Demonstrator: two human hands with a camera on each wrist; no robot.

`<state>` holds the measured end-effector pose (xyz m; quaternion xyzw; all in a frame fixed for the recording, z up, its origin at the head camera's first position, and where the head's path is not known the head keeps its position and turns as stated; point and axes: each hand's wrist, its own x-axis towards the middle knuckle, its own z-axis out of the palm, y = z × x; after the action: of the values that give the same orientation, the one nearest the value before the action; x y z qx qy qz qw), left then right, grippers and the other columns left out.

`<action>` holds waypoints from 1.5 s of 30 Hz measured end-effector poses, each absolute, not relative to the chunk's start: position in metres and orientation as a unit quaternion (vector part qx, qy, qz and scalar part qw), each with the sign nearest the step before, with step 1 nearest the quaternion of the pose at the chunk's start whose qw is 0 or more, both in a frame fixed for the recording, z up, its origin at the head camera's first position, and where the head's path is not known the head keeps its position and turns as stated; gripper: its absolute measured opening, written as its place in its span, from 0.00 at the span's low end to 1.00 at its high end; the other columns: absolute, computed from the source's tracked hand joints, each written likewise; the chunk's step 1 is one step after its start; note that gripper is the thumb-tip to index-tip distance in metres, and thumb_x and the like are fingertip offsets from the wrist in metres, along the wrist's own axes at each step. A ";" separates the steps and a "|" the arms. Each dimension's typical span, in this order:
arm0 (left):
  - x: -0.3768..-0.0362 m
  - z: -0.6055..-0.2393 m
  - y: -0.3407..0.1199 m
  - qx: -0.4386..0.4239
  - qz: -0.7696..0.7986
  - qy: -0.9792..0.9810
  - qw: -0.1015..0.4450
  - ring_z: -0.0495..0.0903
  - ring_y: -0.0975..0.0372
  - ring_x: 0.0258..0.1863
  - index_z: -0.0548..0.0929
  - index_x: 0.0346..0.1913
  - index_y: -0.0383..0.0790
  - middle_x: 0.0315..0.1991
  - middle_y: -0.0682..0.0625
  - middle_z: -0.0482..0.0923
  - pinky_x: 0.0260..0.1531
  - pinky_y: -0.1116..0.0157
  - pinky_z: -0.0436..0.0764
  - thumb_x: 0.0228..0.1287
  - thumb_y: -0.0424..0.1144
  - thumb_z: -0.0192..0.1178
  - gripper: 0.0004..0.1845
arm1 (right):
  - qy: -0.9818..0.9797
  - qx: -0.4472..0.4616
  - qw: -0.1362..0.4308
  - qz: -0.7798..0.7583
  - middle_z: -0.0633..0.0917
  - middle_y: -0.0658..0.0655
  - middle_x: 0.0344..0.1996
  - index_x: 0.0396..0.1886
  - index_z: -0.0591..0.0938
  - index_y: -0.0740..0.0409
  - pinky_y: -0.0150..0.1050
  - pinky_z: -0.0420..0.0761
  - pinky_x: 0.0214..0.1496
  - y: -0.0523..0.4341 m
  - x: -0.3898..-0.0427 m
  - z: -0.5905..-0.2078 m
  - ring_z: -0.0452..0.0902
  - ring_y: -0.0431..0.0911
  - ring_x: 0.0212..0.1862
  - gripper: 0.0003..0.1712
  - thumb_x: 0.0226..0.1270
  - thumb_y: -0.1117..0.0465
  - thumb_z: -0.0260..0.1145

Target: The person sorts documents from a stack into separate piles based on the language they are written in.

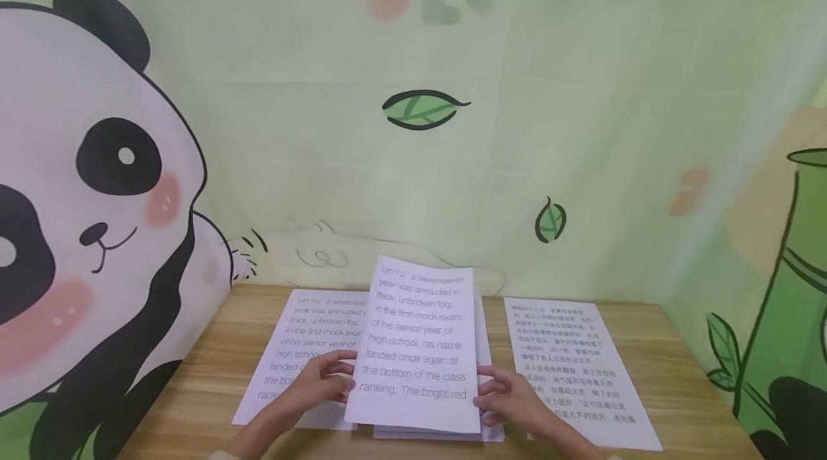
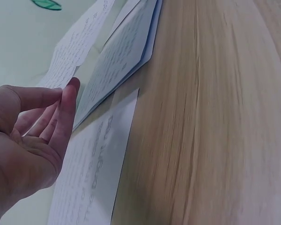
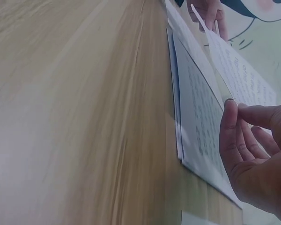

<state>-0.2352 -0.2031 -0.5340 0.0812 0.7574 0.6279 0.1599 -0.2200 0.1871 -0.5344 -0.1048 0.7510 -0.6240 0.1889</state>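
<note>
**Printed sheet lifted off the middle stack**

White printed sheet of English text (image 1: pixel 416 345) stands tilted up over the thin white paper stack (image 1: pixel 439 434) at the middle of the wooden bench (image 1: pixel 678 388). The left hand (image 1: pixel 319 385) pinches its left edge and the right hand (image 1: pixel 510 395) pinches its right edge, low down, so the page stays taut and readable. A flat English page (image 1: pixel 293 352) lies just left, a white page of Chinese text (image 1: pixel 575 367) just right. Bare wood shows toward both side edges; the panda-print green wall (image 1: pixel 97 180) closes in behind.
</note>
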 end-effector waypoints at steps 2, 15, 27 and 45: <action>-0.234 -0.533 -0.209 0.076 0.624 0.761 0.160 0.86 0.58 0.44 0.67 0.72 0.27 0.55 0.37 0.81 0.43 0.58 0.89 0.65 0.32 0.62 0.33 | 0.747 -0.111 0.191 -0.628 0.87 0.56 0.41 0.74 0.62 0.76 0.40 0.90 0.39 0.183 -0.221 -0.534 0.87 0.43 0.38 0.42 0.67 0.64 0.69; -0.227 -0.535 -0.249 0.061 0.612 0.774 0.149 0.85 0.59 0.44 0.64 0.73 0.24 0.57 0.36 0.80 0.42 0.61 0.88 0.68 0.33 0.62 0.34 | 0.744 -0.117 0.203 -0.626 0.87 0.57 0.40 0.73 0.66 0.71 0.42 0.90 0.38 0.141 -0.231 -0.534 0.87 0.44 0.37 0.38 0.66 0.66 0.69; -0.233 -0.529 -0.288 0.076 0.579 0.795 0.165 0.83 0.57 0.45 0.64 0.72 0.22 0.55 0.36 0.78 0.43 0.60 0.89 0.68 0.34 0.62 0.34 | 0.719 -0.126 0.211 -0.650 0.88 0.58 0.40 0.73 0.68 0.70 0.38 0.89 0.37 0.101 -0.237 -0.536 0.87 0.42 0.35 0.38 0.64 0.68 0.69; -0.233 -0.523 -0.333 0.061 0.523 0.832 0.177 0.83 0.55 0.44 0.62 0.71 0.18 0.54 0.34 0.79 0.42 0.58 0.89 0.67 0.30 0.60 0.34 | 0.675 -0.120 0.223 -0.693 0.85 0.61 0.38 0.71 0.70 0.69 0.43 0.90 0.34 0.042 -0.236 -0.540 0.87 0.46 0.32 0.37 0.61 0.76 0.67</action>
<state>-0.2330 -0.3332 -0.5227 0.0606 0.8317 0.5226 0.1772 -0.2364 0.0416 -0.5396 -0.1202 0.6747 -0.6931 0.2233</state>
